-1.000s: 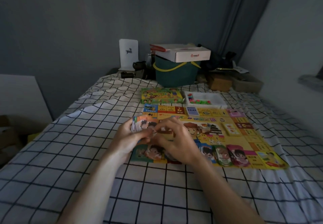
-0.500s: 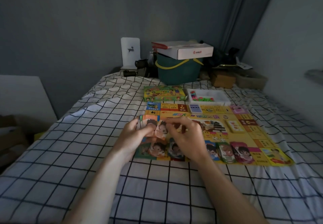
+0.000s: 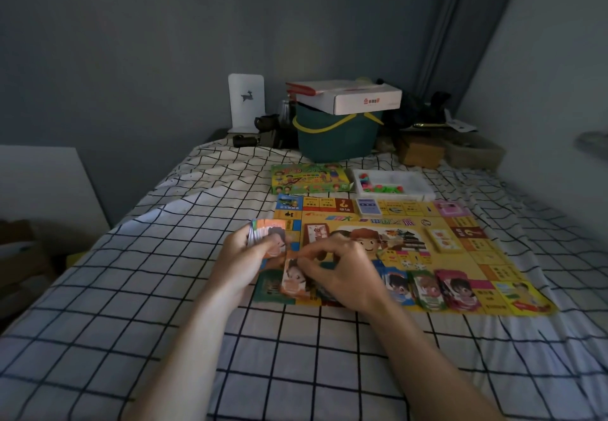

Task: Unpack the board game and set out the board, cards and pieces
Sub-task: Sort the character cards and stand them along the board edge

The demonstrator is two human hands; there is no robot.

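Beyond board [image 3: 460,276], white tray [image 3: 424,190] holds coloured pieces [image 3: 378,187]; left hand [image 3: 243,256] grips cards [image 3: 268,233], right hand [image 3: 342,276] pinches one card [image 3: 294,277].

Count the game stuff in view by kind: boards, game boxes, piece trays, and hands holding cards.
Yellow printed game board: 1
Green cardboard game box: 1
White plastic piece tray: 1
Hands holding cards: 2 (left hand grips fanned card stack; right hand pinches orange character card)
Total: 5
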